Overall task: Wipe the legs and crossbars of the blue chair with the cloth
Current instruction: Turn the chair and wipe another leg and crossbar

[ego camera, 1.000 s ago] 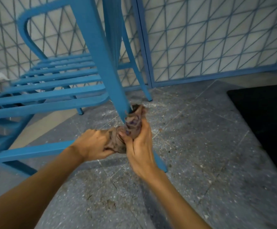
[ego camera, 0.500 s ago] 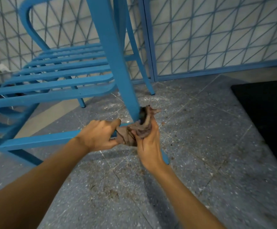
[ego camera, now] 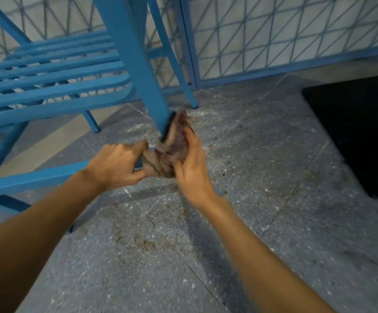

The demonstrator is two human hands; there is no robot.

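- Your right hand [ego camera: 192, 175] grips the brown cloth [ego camera: 172, 150], bunched round the near leg [ego camera: 136, 64] of the blue chair [ego camera: 55, 86]. It has slid slightly up the leg in the last second and is now blurred, so you seem to be mid-rub.
- Your left hand [ego camera: 115, 166] was bunched against the cloth's tail. Its fingers now curl over the end of the crossbar [ego camera: 36, 179] while the thumb pinches the cloth.
- The cloth stays at the joint where leg and crossbar meet, low above the floor [ego camera: 251, 222].
- I judge this joint nearly covered. The crossbar's length and the other legs look untouched.
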